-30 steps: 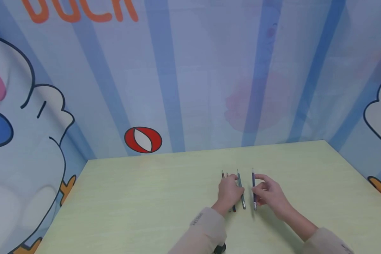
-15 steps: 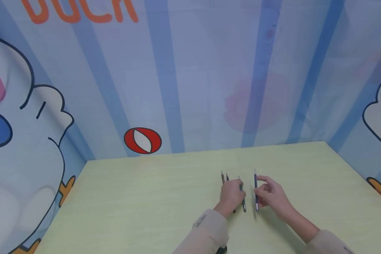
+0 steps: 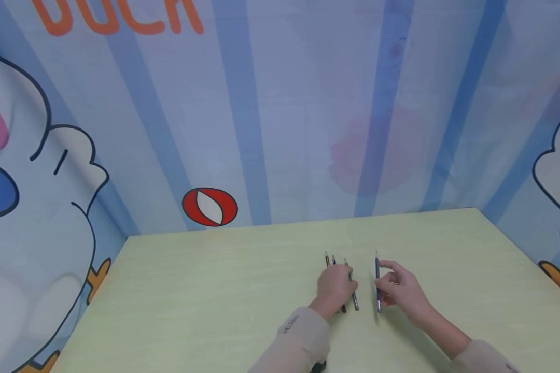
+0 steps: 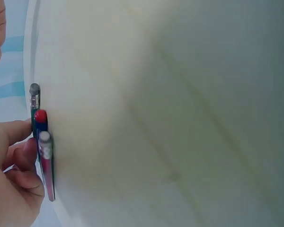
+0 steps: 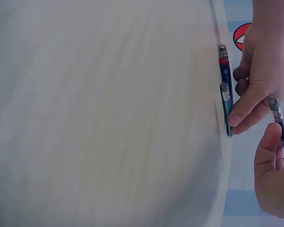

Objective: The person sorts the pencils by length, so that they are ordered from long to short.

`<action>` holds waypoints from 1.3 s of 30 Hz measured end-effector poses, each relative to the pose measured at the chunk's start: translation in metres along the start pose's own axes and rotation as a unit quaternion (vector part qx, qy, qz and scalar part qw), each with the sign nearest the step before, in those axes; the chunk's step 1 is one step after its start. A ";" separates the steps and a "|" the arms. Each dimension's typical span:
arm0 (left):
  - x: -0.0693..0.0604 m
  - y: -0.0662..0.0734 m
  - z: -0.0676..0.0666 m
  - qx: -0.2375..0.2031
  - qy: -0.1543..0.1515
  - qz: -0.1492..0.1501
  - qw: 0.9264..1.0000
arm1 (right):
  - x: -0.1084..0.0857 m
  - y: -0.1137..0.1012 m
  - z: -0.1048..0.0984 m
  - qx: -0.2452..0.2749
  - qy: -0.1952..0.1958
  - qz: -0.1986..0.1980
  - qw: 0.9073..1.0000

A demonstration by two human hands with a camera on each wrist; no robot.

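My left hand [image 3: 334,286] pinches a green pencil [image 3: 355,300] near the table top. Two more pencils lie beside it, partly hidden under that hand: a dark one [image 3: 327,259] and a blue one with a red end [image 4: 41,118]. In the left wrist view, one of the group appears as a pinkish-red pencil [image 4: 48,172] with a pale eraser. To the right, apart from the group, my right hand [image 3: 403,292] holds a dark blue pencil [image 3: 378,272] between thumb and fingers, its tip pointing away from me and its eraser end [image 5: 273,103] towards me.
The pale yellow-green table [image 3: 205,295] reaches back to a blue striped backdrop [image 3: 289,129] with printed cartoon figures. A small dark object [image 3: 319,367] shows under the left sleeve [image 3: 294,342].
The left hand moves the green pencil left, closer to the other pencils. The right hand shifts slightly right and nearer with the dark blue pencil, widening the gap.
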State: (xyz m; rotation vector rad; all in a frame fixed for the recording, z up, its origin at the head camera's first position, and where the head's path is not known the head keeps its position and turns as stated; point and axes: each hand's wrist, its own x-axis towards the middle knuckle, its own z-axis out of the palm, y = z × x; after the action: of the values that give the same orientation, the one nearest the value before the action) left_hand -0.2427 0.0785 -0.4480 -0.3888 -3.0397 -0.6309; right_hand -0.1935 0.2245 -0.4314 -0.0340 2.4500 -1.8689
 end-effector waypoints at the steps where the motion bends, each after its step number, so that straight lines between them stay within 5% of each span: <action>1: 0.000 -0.001 0.000 0.002 0.001 0.000 1.000 | 0.000 0.000 0.000 -0.001 -0.001 0.001 1.000; 19: -0.004 -0.006 -0.003 -0.011 -0.011 0.003 1.000 | 0.004 0.005 0.000 -0.012 -0.011 0.018 1.000; 31: -0.003 -0.008 -0.002 -0.016 -0.006 0.016 1.000 | 0.031 0.001 0.000 -0.094 -0.018 0.003 0.995; 39: -0.004 -0.007 -0.004 -0.016 -0.014 0.008 1.000 | 0.049 0.008 0.009 -0.170 -0.039 0.038 0.984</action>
State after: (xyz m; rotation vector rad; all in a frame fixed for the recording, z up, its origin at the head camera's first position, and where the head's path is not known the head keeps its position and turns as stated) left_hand -0.2410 0.0699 -0.4476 -0.4254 -3.0533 -0.6811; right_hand -0.2418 0.2150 -0.4433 -0.0293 2.6423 -1.3740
